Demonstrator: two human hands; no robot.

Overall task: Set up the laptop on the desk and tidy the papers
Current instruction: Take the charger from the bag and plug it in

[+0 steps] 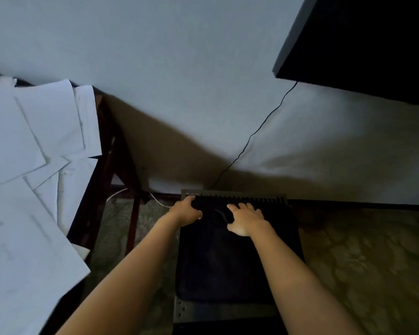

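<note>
Room: dim corner, pale grey wall [179, 68] meeting patterned carpet [361, 262].
Dark case [228, 262]: flat, soft-looking, with rounded corners, low in the centre, lying on a grey metal box [215, 310] with a slotted far edge, down on the floor; cannot tell if the laptop is inside.
Left hand [188, 211]: fingers curled over the case's far left corner, gripping it.
Right hand [246, 220]: fingers spread, laid flat on top of the case near its far edge.
Papers [22, 141]: loose white sheets overlapping untidily on a dark wooden desk [107, 151] at left.
Cables: thin black cable [259, 128] running down the wall towards the box; white cable [157, 200] on the carpet by the desk leg.
Upper right: black panel [361, 44] against the wall.
</note>
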